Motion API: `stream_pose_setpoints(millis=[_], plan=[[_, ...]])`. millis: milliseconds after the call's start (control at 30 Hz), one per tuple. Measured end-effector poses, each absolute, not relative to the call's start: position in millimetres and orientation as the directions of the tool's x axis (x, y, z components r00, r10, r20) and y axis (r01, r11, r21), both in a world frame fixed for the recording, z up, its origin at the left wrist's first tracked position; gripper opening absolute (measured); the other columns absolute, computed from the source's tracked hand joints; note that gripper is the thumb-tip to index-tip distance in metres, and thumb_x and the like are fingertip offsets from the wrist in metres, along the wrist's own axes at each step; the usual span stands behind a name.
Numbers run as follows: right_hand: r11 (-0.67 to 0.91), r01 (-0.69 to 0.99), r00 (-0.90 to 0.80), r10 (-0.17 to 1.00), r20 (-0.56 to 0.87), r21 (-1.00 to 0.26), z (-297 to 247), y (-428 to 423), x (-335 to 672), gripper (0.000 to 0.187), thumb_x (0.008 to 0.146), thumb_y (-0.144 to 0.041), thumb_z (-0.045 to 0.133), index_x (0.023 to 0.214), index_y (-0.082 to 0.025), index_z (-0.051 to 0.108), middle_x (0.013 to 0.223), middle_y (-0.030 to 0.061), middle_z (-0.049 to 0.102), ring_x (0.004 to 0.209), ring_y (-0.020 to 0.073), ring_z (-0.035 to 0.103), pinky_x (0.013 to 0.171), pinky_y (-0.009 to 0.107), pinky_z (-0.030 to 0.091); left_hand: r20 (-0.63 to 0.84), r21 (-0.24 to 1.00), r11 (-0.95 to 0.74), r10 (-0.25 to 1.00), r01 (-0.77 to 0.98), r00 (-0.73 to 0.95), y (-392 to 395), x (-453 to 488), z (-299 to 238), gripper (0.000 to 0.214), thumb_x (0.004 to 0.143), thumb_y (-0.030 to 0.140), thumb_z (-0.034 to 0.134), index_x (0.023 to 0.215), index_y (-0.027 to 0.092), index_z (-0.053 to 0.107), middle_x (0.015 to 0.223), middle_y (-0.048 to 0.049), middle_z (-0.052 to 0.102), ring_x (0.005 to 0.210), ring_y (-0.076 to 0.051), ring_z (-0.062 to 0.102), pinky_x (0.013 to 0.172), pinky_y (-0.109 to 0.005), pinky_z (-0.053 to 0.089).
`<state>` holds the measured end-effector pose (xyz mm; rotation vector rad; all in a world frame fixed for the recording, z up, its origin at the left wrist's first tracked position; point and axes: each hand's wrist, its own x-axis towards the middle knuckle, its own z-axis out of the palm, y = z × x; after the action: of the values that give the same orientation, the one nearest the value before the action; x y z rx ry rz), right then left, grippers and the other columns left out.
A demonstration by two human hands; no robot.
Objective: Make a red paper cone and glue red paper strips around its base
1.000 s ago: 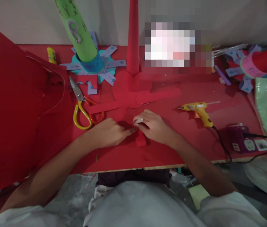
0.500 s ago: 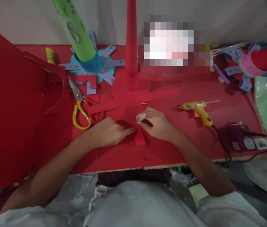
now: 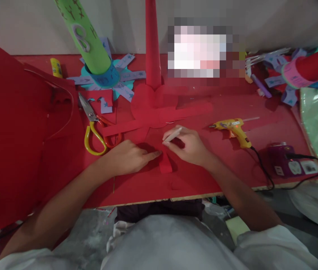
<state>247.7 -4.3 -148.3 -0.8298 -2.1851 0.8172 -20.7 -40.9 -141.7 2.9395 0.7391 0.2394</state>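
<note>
My right hand (image 3: 189, 145) pinches a slim white pen (image 3: 173, 135), its lower end near a narrow red paper strip (image 3: 166, 163) on the table. The left hand (image 3: 130, 156) lies to the left of that strip. Its index finger is stretched out and touches the strip's upper part, while the other fingers curl beneath and hold nothing visible. Just beyond both hands is a red paper flower shape (image 3: 139, 101) with long strips spreading from it. A tall red paper tube (image 3: 153, 56) stands upright on the flower. Scissors (image 3: 95, 137) with yellow and orange handles lie beside my left hand.
A yellow glue gun (image 3: 236, 129) lies at right, its cord running to a purple power box (image 3: 284, 161). A green paper tube (image 3: 87, 41) stands on a blue base at back left. Large red sheets (image 3: 12, 142) rise at left. The table's front edge (image 3: 153, 201) is close.
The white pen has tilted in my right hand, so more of its length shows. The left hand stays at the strip. The whole view has shifted slightly.
</note>
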Motion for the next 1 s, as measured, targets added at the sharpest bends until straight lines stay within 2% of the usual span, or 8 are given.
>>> stream_pose_setpoints(millis=[133, 333, 533, 733, 900, 1000], plan=[[0.634, 0.320, -0.675, 0.674, 0.301, -0.703, -153.2, -3.2, 248.0, 0.017, 0.103, -0.023, 0.062, 0.087, -0.025, 0.067, 0.094, 0.0027, 0.080, 0.083, 0.0211, 0.067, 0.084, 0.037, 0.053, 0.128, 0.141, -0.870, 0.489, 0.472, 0.863, -41.2, -21.8, -142.5, 0.042, 0.101, 0.009, 0.051, 0.137, 0.020, 0.070, 0.075, -0.0026, 0.075, 0.057, -0.014, 0.063, 0.055, -0.025, 0.038], [0.604, 0.322, -0.532, 0.752, 0.388, -0.729, -149.1, -2.9, 255.1, 0.006, 0.103, -0.026, 0.067, 0.099, -0.025, 0.071, 0.103, 0.0029, 0.081, 0.092, 0.0209, 0.071, 0.087, 0.037, 0.055, 0.104, 0.127, -0.876, 0.477, 0.464, 0.872, -41.4, -21.0, -143.6, 0.047, 0.098, 0.007, 0.052, 0.142, 0.017, 0.067, 0.071, -0.0012, 0.074, 0.055, -0.016, 0.062, 0.052, -0.028, 0.033], [0.648, 0.336, -0.675, 0.672, 0.306, -0.683, -153.5, -3.1, 250.0, 0.017, 0.103, -0.021, 0.062, 0.088, -0.025, 0.067, 0.095, 0.0031, 0.081, 0.082, 0.0215, 0.067, 0.083, 0.039, 0.054, 0.093, 0.122, -0.870, 0.490, 0.479, 0.867, -42.0, -21.1, -142.2, 0.044, 0.100, 0.008, 0.053, 0.139, 0.019, 0.070, 0.073, -0.0023, 0.075, 0.056, -0.015, 0.061, 0.055, -0.026, 0.034], [0.600, 0.352, -0.550, 0.754, 0.360, -0.718, -148.7, -4.9, 254.3, 0.011, 0.104, -0.028, 0.064, 0.097, -0.026, 0.071, 0.104, 0.0038, 0.082, 0.094, 0.0232, 0.069, 0.090, 0.040, 0.054, 0.095, 0.129, -0.873, 0.482, 0.470, 0.871, -41.6, -21.0, -140.7, 0.046, 0.099, 0.008, 0.052, 0.141, 0.018, 0.067, 0.073, -0.0024, 0.075, 0.057, -0.016, 0.063, 0.054, -0.027, 0.035], [0.585, 0.357, -0.684, 0.695, 0.223, -0.728, -150.7, -5.8, 250.0, 0.018, 0.105, -0.028, 0.061, 0.089, -0.026, 0.069, 0.095, 0.0047, 0.081, 0.087, 0.0240, 0.066, 0.086, 0.042, 0.053, 0.117, 0.143, -0.869, 0.490, 0.474, 0.864, -41.5, -22.0, -143.1, 0.043, 0.100, 0.010, 0.052, 0.138, 0.019, 0.069, 0.073, -0.0022, 0.074, 0.055, -0.014, 0.062, 0.055, -0.025, 0.037], [0.483, 0.316, -0.575, 0.782, 0.240, -0.817, -146.6, -6.6, 248.9, 0.019, 0.104, -0.035, 0.063, 0.090, -0.025, 0.070, 0.097, 0.0046, 0.080, 0.089, 0.0229, 0.068, 0.089, 0.041, 0.053, 0.110, 0.098, -0.880, 0.474, 0.465, 0.874, -41.3, -22.1, -143.8, 0.044, 0.099, 0.008, 0.052, 0.139, 0.018, 0.068, 0.070, -0.0014, 0.072, 0.055, -0.015, 0.061, 0.054, -0.027, 0.036]])
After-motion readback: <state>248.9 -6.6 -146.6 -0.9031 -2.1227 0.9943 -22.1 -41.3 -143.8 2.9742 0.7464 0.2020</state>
